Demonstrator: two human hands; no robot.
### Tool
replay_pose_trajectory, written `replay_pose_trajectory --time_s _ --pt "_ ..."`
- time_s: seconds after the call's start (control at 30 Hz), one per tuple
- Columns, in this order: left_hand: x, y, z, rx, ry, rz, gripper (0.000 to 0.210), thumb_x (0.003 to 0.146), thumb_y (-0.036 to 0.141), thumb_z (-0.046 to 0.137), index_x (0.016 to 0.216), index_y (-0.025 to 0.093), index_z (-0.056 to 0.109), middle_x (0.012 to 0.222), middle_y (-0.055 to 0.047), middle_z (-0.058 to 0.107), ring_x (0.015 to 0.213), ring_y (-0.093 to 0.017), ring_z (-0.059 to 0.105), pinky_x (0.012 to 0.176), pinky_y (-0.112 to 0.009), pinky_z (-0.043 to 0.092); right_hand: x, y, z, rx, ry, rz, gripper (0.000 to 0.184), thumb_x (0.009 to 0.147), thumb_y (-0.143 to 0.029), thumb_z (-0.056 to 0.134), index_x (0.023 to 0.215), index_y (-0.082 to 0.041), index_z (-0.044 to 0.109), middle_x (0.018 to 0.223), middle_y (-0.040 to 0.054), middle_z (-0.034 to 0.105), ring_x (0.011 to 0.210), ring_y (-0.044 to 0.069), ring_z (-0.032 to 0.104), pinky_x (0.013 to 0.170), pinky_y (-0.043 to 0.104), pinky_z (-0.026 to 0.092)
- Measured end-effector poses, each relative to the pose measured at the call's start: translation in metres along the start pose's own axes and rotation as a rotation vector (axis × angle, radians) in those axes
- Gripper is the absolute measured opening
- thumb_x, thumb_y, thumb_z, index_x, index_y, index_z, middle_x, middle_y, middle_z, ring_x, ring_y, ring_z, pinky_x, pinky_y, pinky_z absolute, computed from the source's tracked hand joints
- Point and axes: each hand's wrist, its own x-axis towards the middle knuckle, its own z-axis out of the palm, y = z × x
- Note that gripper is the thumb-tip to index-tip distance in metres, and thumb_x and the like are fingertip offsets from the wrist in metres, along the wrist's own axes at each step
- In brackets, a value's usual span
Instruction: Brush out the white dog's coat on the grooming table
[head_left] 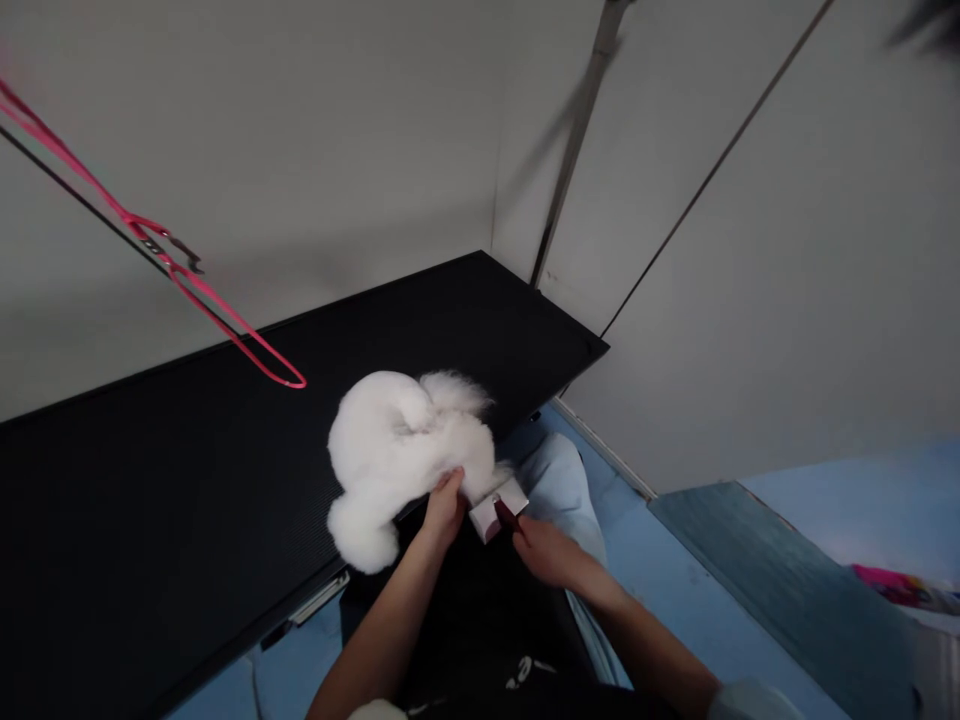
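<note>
A white, fluffy dog-shaped body (375, 440) is at the near edge of the black grooming table (187, 510); whether it is a live dog or a model I cannot tell. Its fur is smooth and rounded in most places, with a loose tuft (457, 392) at the far side. My left hand (446, 508) grips a white leg (472, 455) on the side nearest me. In my right hand (544, 548) is the dark red handle of a slicker brush (499, 508). The brush's pale, flat head is against the fur at the leg's end, bristles hidden.
A pink grooming loop (255, 355) hangs over the table from the upper left. Behind the table's far right corner stands a metal pole (574, 150). Grey walls (337, 120) enclose the table. A blue-grey panel (780, 580) and a bright pink item (889, 585) lie at right.
</note>
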Motion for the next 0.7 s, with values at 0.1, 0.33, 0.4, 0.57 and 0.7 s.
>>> replay_pose_trajectory --time_s 0.1,0.33,0.4,0.57,0.7 --pt "-0.008 0.003 0.001 -0.088 -0.02 -0.105 0.015 0.082 0.008 0.06 0.093 0.017 0.067 0.095 -0.004 0.073 0.084 -0.014 0.069 0.091 -0.033 0.053 -0.019 0.018 -0.007 -0.062 0.017 -0.022 0.032 0.095 -0.025 0.034 0.104 -0.013 0.063 0.103 0.0149 0.071 0.093 0.023 0.068 0.076 0.031 0.044" --pt "-0.012 0.011 0.001 -0.055 -0.023 -0.168 0.018 0.084 0.008 0.063 0.099 0.017 0.066 0.1 -0.006 0.074 0.095 -0.018 0.07 0.098 -0.035 0.051 -0.043 0.042 -0.047 -0.233 0.066 0.143 0.026 0.093 -0.025 0.042 0.105 -0.016 0.064 0.101 0.0172 0.071 0.093 0.029 0.068 0.076 0.035 0.044" --pt "-0.01 0.016 0.0 -0.069 -0.077 -0.189 0.018 0.084 0.009 0.064 0.099 0.017 0.067 0.1 -0.007 0.074 0.101 -0.02 0.069 0.1 -0.034 0.05 -0.033 0.025 -0.049 -0.211 0.14 0.184 0.027 0.095 -0.027 0.041 0.107 -0.015 0.062 0.1 0.0185 0.071 0.093 0.029 0.068 0.075 0.035 0.044" --pt "-0.002 0.027 0.0 0.029 -0.127 -0.267 0.015 0.086 0.013 0.061 0.099 0.013 0.068 0.1 -0.009 0.075 0.108 -0.021 0.067 0.102 -0.035 0.049 0.004 -0.013 -0.016 0.021 0.177 -0.044 0.029 0.098 -0.031 0.035 0.112 -0.018 0.058 0.102 0.0104 0.072 0.094 0.022 0.068 0.076 0.028 0.042" --pt "0.002 0.028 0.004 -0.011 -0.03 -0.162 0.03 0.087 0.005 0.057 0.112 0.02 0.065 0.112 -0.004 0.073 0.113 -0.016 0.064 0.103 -0.03 0.049 -0.014 0.038 0.001 -0.047 0.091 0.074 0.028 0.098 -0.028 0.038 0.111 -0.018 0.061 0.104 0.011 0.071 0.096 0.022 0.067 0.078 0.029 0.042"
